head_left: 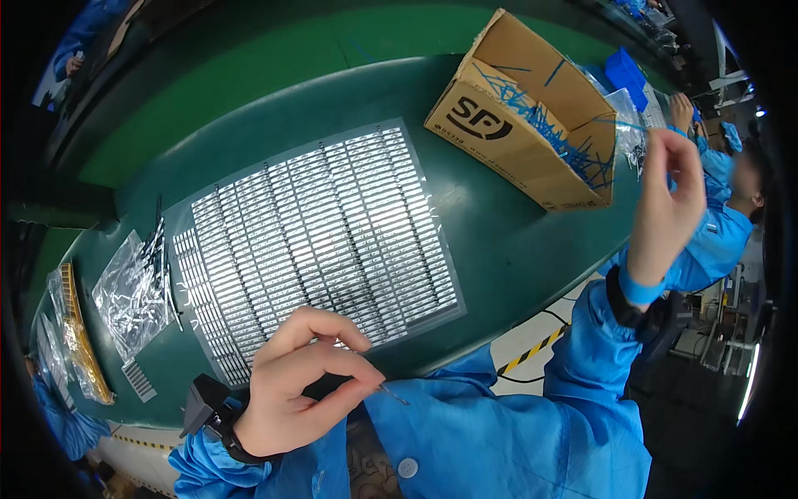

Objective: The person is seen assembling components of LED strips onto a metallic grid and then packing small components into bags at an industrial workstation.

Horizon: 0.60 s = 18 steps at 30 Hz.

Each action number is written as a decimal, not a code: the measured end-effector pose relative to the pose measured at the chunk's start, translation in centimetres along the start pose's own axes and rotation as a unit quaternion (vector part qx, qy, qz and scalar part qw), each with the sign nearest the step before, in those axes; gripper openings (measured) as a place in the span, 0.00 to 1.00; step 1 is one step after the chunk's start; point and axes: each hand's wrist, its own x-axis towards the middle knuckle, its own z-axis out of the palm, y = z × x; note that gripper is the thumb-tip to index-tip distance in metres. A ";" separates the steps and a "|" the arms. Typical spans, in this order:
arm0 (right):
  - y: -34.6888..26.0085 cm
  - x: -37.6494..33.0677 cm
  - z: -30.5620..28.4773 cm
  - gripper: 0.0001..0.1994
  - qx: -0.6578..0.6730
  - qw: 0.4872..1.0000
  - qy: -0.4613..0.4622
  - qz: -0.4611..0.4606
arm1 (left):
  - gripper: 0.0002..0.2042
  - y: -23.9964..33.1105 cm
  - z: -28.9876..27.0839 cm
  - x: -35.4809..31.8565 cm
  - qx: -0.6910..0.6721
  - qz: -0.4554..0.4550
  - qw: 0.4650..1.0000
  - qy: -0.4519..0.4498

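My left hand (303, 387) is in front of my body near the table's front edge. Its thumb and forefinger pinch a small thin dark piece (394, 394), too small to name. My right hand (667, 200) is raised to the right of an open cardboard box (499, 137), fingertips pressed together on a thin blue strip (619, 123) that points left over the box's rim. Many similar blue strips (540, 125) lie loose inside the box. Flat on the table beyond my left hand is a clear sheet (453, 291) covered with rows of small silvery rectangular pieces.
At left on the green table (507, 258) lie a clear bag (133, 291) of small parts, a few dark thin strips and a yellow-orange strip bundle (79, 341). A blue bin (626, 79) stands beyond the box. A co-worker in blue (723, 233) sits at right.
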 end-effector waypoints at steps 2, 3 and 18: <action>2.6 0.6 0.5 0.05 -0.162 0.983 -0.063 -0.062 | 0.09 -0.4 0.7 0.2 -0.026 -0.016 1.000 0.005; 3.4 0.8 1.1 0.06 -0.249 0.960 -0.104 -0.072 | 0.09 -0.4 0.7 0.2 -0.025 -0.014 1.000 0.006; -5.2 -5.2 -0.9 0.04 0.185 0.936 -0.297 -0.019 | 0.30 -1.3 1.3 0.4 -0.055 -0.065 0.995 -0.048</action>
